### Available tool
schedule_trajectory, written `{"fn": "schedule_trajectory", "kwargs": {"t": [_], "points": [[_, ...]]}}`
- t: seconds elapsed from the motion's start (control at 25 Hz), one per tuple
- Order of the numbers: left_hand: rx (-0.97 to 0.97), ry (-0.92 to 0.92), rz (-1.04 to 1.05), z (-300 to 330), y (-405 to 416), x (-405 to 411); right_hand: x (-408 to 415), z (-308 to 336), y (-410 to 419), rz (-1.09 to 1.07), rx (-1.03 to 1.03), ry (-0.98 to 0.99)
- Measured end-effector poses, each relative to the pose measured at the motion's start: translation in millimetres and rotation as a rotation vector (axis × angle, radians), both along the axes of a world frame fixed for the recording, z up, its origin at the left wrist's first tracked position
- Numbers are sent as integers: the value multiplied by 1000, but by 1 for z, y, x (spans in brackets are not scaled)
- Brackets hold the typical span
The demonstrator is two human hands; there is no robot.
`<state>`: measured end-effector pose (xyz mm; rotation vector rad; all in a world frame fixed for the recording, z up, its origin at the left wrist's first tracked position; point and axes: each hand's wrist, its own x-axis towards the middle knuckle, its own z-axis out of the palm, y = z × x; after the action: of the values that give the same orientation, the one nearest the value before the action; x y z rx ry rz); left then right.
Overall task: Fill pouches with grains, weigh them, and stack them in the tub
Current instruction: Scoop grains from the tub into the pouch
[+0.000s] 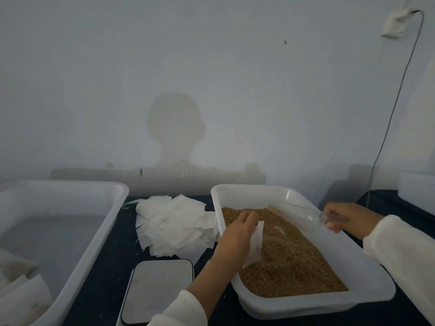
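Both arms wear loose cream-white long sleeves; the left hand [237,234] and right hand [341,217] are bare.

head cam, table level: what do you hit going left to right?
Big white tub with filled pouches in its near corner → pile of empty pouches → grain tray, the left hand holding a pouch over it → clear scoop → right hand gripping the scoop.

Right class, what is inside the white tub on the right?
The tub holds brown grains. Over them the left hand holds a white pouch, and the right hand holds a clear scoop. The tub's floor under the grains is covered.
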<state>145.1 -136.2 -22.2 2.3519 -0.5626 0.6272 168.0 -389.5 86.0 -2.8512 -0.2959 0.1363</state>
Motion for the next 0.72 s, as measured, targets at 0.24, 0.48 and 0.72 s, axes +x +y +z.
{"fn": "schedule_trajectory", "kwargs": {"t": [0.24, 0.48, 0.72], "points": [[-191, 31, 16, -2, 3, -3, 6, -57, 25, -104, 13, -20], [-548, 215, 23, -1, 8, -7, 19, -106, 40, -127, -156, 13], [-750, 144, -60, 13, 14, -19, 10, -106, 52, -158, -250, -114]]}}
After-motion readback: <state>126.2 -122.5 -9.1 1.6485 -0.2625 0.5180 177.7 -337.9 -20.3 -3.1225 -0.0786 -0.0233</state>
